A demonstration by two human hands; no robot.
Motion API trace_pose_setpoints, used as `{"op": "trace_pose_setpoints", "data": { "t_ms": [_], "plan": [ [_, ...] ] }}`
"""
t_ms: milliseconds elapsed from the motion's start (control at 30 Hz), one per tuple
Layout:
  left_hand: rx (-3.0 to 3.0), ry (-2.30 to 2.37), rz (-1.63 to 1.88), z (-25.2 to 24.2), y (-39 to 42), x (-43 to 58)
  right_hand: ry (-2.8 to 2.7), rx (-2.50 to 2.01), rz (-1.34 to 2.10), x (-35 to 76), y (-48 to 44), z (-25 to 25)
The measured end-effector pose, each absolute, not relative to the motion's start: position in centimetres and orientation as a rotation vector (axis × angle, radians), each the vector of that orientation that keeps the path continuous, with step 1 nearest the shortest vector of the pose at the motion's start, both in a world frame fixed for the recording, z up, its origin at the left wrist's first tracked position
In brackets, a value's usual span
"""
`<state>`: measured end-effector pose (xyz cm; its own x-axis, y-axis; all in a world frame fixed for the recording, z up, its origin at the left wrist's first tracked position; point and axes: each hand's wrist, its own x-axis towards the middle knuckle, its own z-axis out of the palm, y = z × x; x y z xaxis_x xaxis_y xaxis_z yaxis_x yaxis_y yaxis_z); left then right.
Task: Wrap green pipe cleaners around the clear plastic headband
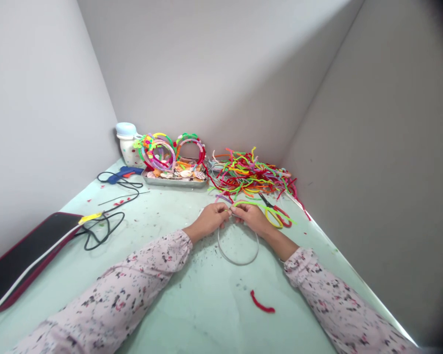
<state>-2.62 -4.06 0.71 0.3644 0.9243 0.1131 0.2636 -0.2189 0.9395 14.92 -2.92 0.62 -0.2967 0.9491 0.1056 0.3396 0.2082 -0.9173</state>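
My left hand (213, 218) and my right hand (252, 217) meet over the middle of the table, fingertips pinched close together. Below them hangs the bare arc of a thin grey headband (238, 263), its top part covered by my fingers. A bright green pipe cleaner (268, 204) runs out from my right fingertips over that hand towards the right. Just beyond the fingers shows a short curve of purple and pink pipe cleaner (223, 198); whether it is on the headband I cannot tell. Scissors (278, 216) with red and yellow handles lie beside my right hand.
A metal tray (175, 183) of shells and wrapped headbands (162, 155) stands at the back, beside a pile of pipe cleaners (251, 172). A white bottle (130, 147), blue glue gun (123, 173), cables (105, 236) and black device (33, 250) are left. A red piece (262, 303) lies in front.
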Motion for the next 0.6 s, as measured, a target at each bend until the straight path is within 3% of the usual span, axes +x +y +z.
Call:
{"op": "trace_pose_setpoints", "data": {
  "t_ms": [600],
  "plan": [
    [1.719, 1.142, 0.902, 0.58, -4.18, -2.66, -1.773, -1.241, 1.049, 15.19, -2.58, 0.19]
  ]
}}
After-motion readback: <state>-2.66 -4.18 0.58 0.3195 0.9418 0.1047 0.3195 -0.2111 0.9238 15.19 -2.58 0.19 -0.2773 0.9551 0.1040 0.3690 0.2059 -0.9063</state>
